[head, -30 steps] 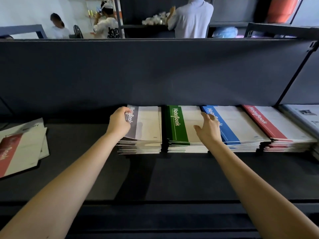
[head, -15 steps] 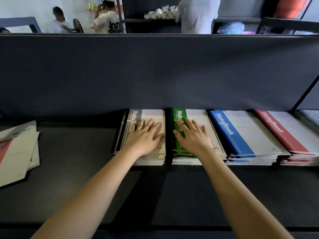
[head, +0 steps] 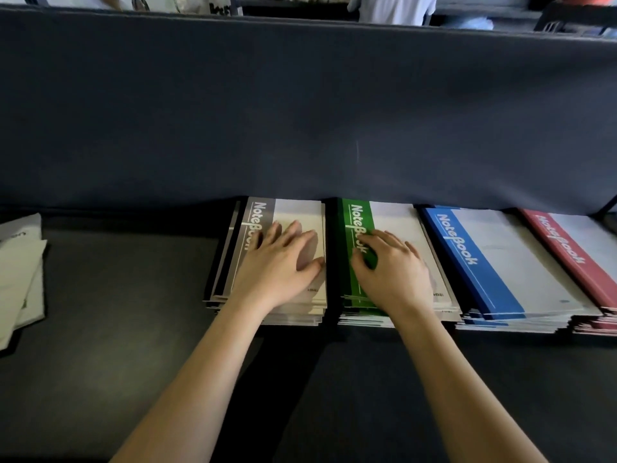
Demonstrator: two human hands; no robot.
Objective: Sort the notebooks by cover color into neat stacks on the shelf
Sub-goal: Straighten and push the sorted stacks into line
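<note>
The left hand (head: 280, 262) lies flat on the grey stack (head: 300, 212), fingers straight and spread, pressing the top cover. The right hand (head: 390, 272) rests on the green stack (head: 394, 215) with its fingers now arched, tips on the green band. Whether it pinches the cover or only presses it cannot be told.

A second ago the left hand held the grey stack's far left corner and the right hand was at the gap between the green and blue stacks. Half a second ago both lay flat on top. Since then only the right fingers have bent, and the head has dipped closer.

This reads as squaring and patting down rather than sorting. Grey, green, blue (head: 500, 255) and red (head: 574, 248) stacks sit side by side on the shelf (head: 133, 295), each close to or touching its neighbour.

The work looks nearly done, though lower grey notebooks still jut out to the left, and a few loose notebooks (head: 20, 262) lie well apart at the far left, probably unsorted.
</note>
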